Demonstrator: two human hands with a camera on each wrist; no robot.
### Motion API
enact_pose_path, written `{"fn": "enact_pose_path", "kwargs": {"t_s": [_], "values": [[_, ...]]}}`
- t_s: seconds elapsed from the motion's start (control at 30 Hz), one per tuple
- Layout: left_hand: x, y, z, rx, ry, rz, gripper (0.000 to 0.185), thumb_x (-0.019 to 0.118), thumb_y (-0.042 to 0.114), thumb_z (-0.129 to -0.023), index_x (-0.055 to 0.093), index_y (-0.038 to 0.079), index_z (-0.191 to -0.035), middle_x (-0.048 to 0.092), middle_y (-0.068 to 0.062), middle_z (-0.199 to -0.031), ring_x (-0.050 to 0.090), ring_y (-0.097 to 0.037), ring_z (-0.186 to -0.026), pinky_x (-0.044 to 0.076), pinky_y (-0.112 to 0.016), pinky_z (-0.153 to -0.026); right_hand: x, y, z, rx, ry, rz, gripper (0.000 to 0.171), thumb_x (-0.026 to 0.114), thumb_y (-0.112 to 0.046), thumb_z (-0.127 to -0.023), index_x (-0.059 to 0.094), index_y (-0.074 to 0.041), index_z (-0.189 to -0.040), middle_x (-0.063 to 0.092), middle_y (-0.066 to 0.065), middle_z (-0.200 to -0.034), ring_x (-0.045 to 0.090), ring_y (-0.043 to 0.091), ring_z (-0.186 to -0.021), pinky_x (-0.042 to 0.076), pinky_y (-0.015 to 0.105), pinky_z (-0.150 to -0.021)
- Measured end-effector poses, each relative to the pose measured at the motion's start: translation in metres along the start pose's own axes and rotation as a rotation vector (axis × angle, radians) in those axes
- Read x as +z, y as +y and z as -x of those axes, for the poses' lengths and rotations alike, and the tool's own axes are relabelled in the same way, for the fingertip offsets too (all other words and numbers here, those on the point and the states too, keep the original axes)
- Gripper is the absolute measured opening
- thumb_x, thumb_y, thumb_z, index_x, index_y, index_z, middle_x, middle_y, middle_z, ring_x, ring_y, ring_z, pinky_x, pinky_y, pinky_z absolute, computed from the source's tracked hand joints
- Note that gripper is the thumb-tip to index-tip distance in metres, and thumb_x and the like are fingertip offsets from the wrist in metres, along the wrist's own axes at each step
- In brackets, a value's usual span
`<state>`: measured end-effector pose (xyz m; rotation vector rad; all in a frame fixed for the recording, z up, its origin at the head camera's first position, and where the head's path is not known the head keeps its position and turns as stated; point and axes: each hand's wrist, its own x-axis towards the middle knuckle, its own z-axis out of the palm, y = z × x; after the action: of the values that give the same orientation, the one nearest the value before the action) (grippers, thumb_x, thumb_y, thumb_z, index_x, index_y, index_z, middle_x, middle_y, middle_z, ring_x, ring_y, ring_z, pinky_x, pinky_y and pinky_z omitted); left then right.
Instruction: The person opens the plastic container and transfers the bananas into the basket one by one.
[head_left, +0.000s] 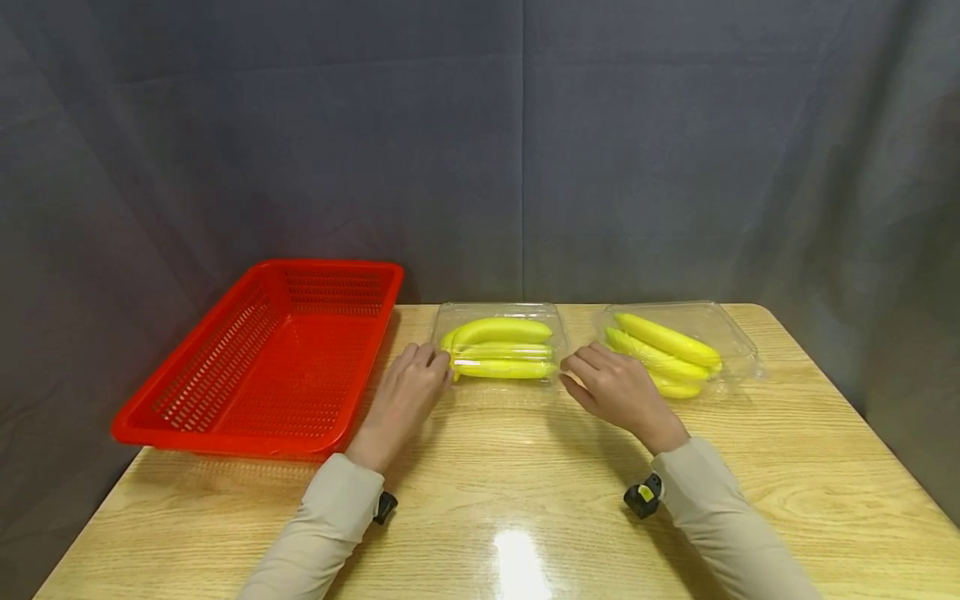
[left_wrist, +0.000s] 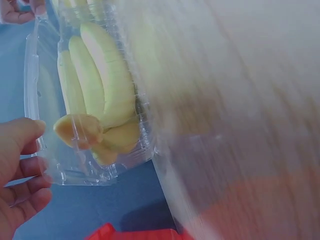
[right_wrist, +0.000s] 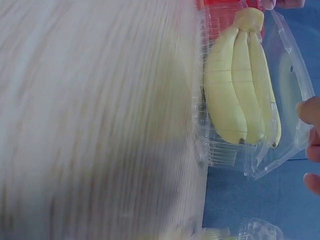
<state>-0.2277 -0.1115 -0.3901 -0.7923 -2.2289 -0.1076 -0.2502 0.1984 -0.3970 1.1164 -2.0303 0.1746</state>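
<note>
A bunch of yellow bananas (head_left: 502, 331) lies in a clear plastic clamshell box (head_left: 498, 310) at the middle of the table. The box's lid (left_wrist: 32, 75) stands partly raised over the fruit. My left hand (head_left: 408, 387) pinches the lid's left corner between thumb and fingers. At the opposite corner, my right hand (head_left: 611, 383) pinches the rim of the same lid, also seen beside the bananas (right_wrist: 245, 85) in the right wrist view. The ends of several fingers are hidden in the head view.
To the left stands a red plastic basket (head_left: 341, 433) with slotted walls, with nothing visible inside. Right of the middle box, a second clear clamshell (head_left: 738, 333) holds more bananas (head_left: 667, 337), partly behind my right hand. A dark cloth (head_left: 465, 150) hangs behind the wooden table (head_left: 495, 475).
</note>
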Motion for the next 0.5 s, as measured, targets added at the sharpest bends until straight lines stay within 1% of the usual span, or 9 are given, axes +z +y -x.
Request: {"fn": "enact_pose_path", "kwargs": {"t_s": [0.1, 0.17, 0.27, 0.4, 0.5], "values": [[-0.0008, -0.0007, -0.001, -0.021, 0.011, 0.011, 0.016, 0.076, 0.008, -0.083, 0.061, 0.0, -0.083, 0.057, -0.014, -0.079, 0.051, -0.029, -0.069, 0.045, -0.033, -0.06, 0.0005, -0.0018, -0.0013, 0.035, 0.015, -0.004, 0.012, 0.068, -0.018, -0.088, 0.066, -0.007, -0.089, 0.064, 0.005, -0.081, 0.06, 0.021, -0.069, 0.051, 0.032, -0.052], [-0.0005, -0.0013, -0.0013, -0.035, 0.016, 0.017, 0.017, 0.075, 0.009, -0.084, 0.061, 0.0, -0.083, 0.057, -0.014, -0.081, 0.052, -0.029, -0.07, 0.047, -0.034, -0.062, 0.001, -0.0027, -0.0022, 0.059, 0.023, -0.005, 0.014, 0.064, -0.021, -0.092, 0.066, -0.007, -0.089, 0.065, 0.005, -0.082, 0.06, 0.021, -0.07, 0.05, 0.031, -0.051], [0.0004, -0.0021, -0.0013, -0.05, 0.027, 0.031, 0.018, 0.075, 0.01, -0.085, 0.06, 0.0, -0.082, 0.057, -0.014, -0.08, 0.052, -0.03, -0.07, 0.047, -0.035, -0.063, 0.0022, -0.0033, -0.0032, 0.087, 0.032, -0.009, 0.015, 0.066, -0.022, -0.091, 0.066, -0.007, -0.089, 0.066, 0.005, -0.083, 0.061, 0.021, -0.072, 0.05, 0.031, -0.051], [0.0021, -0.0025, -0.0009, -0.059, 0.043, 0.055, 0.019, 0.075, 0.01, -0.085, 0.059, 0.0, -0.082, 0.056, -0.014, -0.079, 0.051, -0.03, -0.07, 0.046, -0.035, -0.062, 0.0029, -0.0038, -0.0036, 0.122, 0.044, -0.012, 0.014, 0.074, -0.018, -0.083, 0.066, -0.007, -0.087, 0.066, 0.005, -0.082, 0.061, 0.022, -0.072, 0.051, 0.033, -0.052], [0.0029, -0.0023, -0.0014, -0.064, 0.052, 0.068, 0.019, 0.075, 0.011, -0.085, 0.059, 0.0, -0.082, 0.056, -0.014, -0.078, 0.051, -0.03, -0.07, 0.046, -0.035, -0.063, 0.0026, -0.0042, -0.0031, 0.152, 0.053, -0.017, 0.014, 0.074, -0.018, -0.083, 0.067, -0.007, -0.086, 0.065, 0.005, -0.082, 0.061, 0.022, -0.071, 0.051, 0.034, -0.053]]}}
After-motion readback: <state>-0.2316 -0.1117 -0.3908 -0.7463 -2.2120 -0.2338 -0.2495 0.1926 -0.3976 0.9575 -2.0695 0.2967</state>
